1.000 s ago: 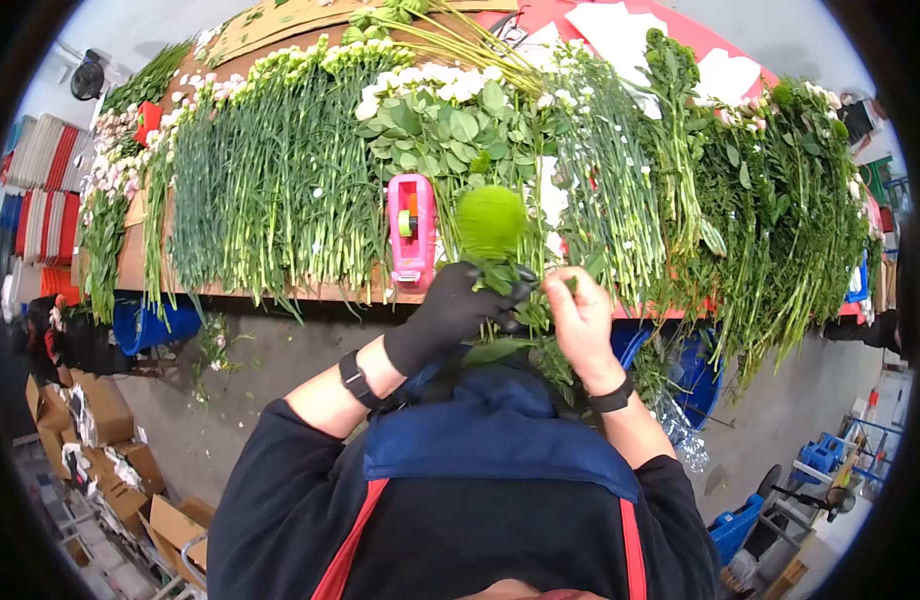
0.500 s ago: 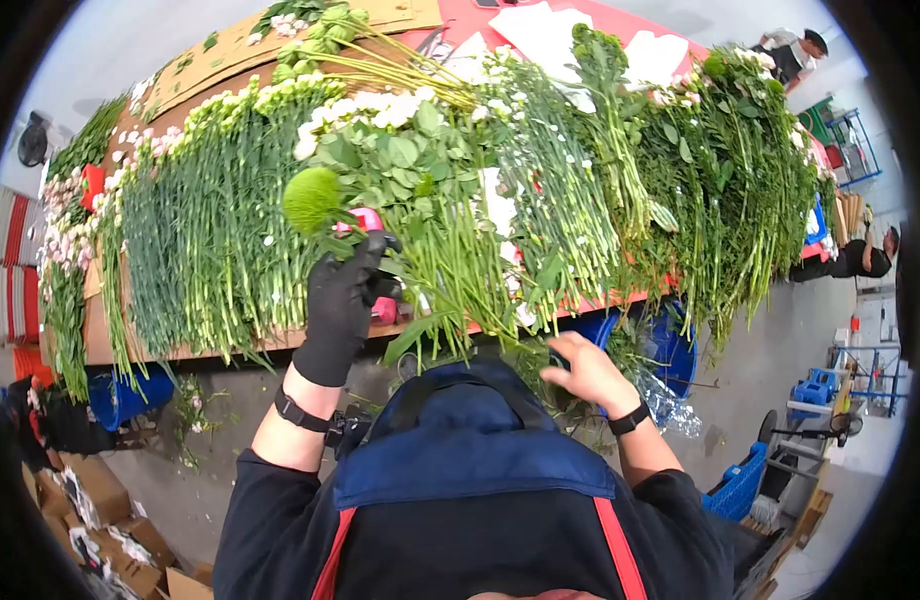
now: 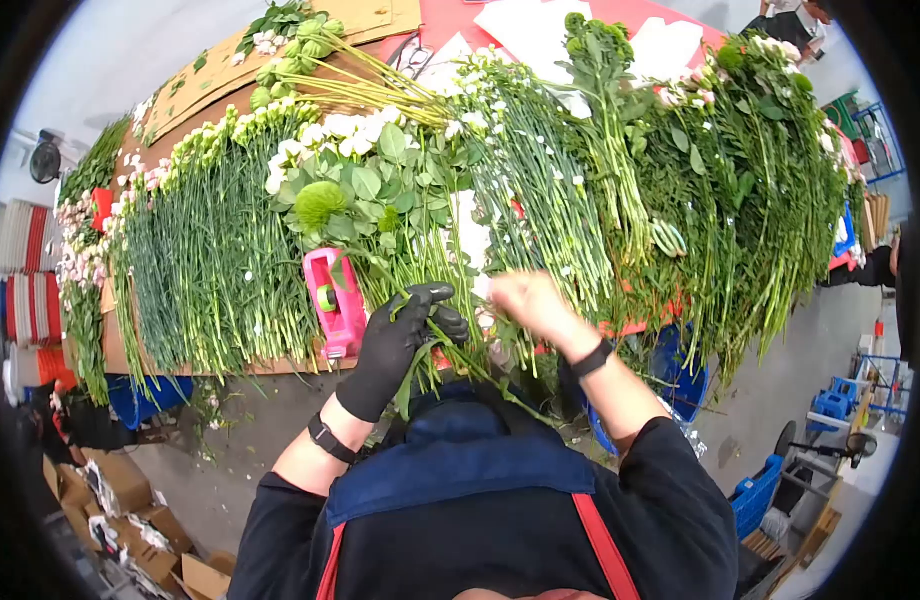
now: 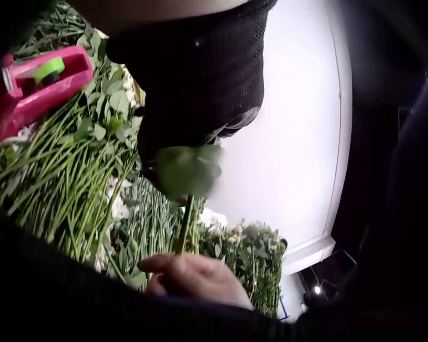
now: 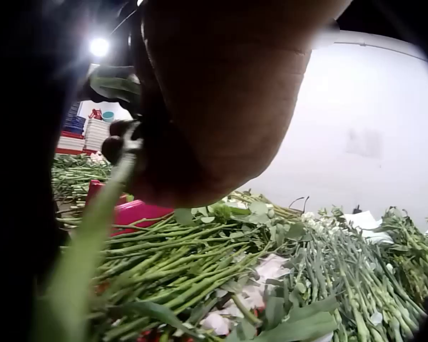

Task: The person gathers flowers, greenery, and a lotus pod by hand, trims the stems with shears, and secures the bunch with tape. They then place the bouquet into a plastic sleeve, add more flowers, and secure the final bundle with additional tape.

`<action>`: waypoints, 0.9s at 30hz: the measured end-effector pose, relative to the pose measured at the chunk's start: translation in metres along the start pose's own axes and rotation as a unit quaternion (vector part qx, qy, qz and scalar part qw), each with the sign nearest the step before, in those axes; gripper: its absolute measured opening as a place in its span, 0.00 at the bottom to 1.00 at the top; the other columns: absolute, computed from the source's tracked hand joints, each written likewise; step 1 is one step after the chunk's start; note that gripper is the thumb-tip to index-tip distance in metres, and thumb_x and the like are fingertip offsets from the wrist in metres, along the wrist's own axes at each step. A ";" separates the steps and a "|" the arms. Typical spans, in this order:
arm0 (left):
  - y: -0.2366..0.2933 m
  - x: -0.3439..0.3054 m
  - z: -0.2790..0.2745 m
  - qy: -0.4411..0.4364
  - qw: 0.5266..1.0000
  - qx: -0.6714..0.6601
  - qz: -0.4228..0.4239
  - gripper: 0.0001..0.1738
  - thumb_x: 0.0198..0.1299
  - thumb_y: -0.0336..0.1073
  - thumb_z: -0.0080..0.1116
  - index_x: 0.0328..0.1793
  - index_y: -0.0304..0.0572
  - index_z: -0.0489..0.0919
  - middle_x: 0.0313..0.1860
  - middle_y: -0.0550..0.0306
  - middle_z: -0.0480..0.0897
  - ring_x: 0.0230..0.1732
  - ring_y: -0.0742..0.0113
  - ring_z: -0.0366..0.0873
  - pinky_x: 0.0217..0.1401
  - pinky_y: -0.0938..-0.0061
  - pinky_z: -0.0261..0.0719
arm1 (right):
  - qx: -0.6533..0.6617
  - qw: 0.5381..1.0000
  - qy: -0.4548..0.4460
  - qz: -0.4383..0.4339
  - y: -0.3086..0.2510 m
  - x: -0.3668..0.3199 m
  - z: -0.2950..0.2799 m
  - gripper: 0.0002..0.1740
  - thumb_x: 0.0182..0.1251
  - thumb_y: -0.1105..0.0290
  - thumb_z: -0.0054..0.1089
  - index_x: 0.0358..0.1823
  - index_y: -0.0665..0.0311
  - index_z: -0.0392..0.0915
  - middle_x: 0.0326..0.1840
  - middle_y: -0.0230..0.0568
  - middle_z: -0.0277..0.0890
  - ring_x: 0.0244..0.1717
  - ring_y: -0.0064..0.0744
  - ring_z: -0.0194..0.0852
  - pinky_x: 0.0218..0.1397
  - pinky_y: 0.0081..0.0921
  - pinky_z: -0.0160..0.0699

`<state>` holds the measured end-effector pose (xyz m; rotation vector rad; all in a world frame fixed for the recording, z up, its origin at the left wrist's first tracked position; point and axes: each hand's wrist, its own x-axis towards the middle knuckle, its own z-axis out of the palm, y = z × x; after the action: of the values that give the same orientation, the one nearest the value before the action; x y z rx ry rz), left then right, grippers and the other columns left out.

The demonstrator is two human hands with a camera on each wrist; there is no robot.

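My left hand (image 3: 405, 340), in a black glove, grips the stem of a round, fuzzy green flower (image 3: 320, 205). The flower head lies over white blooms and leaves, and its leafy stem slants back toward my apron. To the right, my bare right hand (image 3: 535, 305) is blurred, its fingers curled, above the stems. In the left wrist view the green stem (image 4: 185, 224) runs from the glove to the fingers of the right hand (image 4: 200, 278); I cannot tell whether they pinch it. A pale green blurred stem (image 5: 93, 242) crosses the right wrist view.
A pink tape dispenser (image 3: 335, 305) stands left of the gloved hand. Rows of green stems (image 3: 220, 250) fill the table, with leafy bunches (image 3: 750, 200) at right. Blue bins (image 3: 680, 375) stand below the edge. White paper (image 3: 540, 40) lies at the back.
The gloved hand, with the green flower, first moved left, then came back right and lower. The right hand let go near the leaves, opened, then curled and rose over the stems.
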<state>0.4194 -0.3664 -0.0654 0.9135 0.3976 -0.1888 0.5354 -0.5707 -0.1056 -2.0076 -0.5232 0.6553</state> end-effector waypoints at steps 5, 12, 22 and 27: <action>-0.010 0.027 0.006 0.030 0.998 -0.053 0.003 0.23 0.71 0.43 0.51 0.62 0.31 0.72 0.24 0.59 0.74 0.33 0.61 0.79 0.48 0.58 0.80 | -0.350 0.923 0.152 0.054 0.070 0.089 -0.046 0.16 0.63 0.57 0.59 0.33 0.65 0.82 0.35 0.51 0.81 0.41 0.51 0.80 0.46 0.45 0.77; -0.017 0.057 0.007 0.057 0.997 -0.005 -0.060 0.23 0.70 0.43 0.53 0.67 0.45 0.70 0.24 0.63 0.73 0.32 0.64 0.79 0.48 0.61 0.80 | -0.076 0.976 0.202 -0.023 0.057 0.050 -0.055 0.09 0.59 0.69 0.64 0.35 0.69 0.82 0.31 0.48 0.78 0.33 0.44 0.78 0.39 0.34 0.75; -0.027 0.066 0.036 -0.056 0.987 -0.149 -0.037 0.30 0.72 0.43 0.50 0.76 0.42 0.59 0.63 0.44 0.73 0.64 0.50 0.73 0.66 0.54 0.74 | 0.080 0.993 0.088 -0.011 0.053 -0.078 -0.012 0.05 0.60 0.78 0.64 0.37 0.71 0.80 0.29 0.41 0.74 0.27 0.32 0.72 0.33 0.25 0.71; -0.023 0.057 0.045 -0.102 0.979 -0.169 -0.041 0.29 0.72 0.40 0.50 0.74 0.37 0.61 0.57 0.45 0.78 0.60 0.56 0.76 0.66 0.59 0.74 | -0.066 0.987 0.102 -0.107 0.034 -0.092 -0.008 0.07 0.58 0.75 0.64 0.38 0.68 0.81 0.32 0.43 0.76 0.36 0.45 0.76 0.42 0.34 0.75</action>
<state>0.4751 -0.4161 -0.0808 0.5371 0.2664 -0.2787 0.4730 -0.6470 -0.1097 -2.0765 -0.6607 0.2865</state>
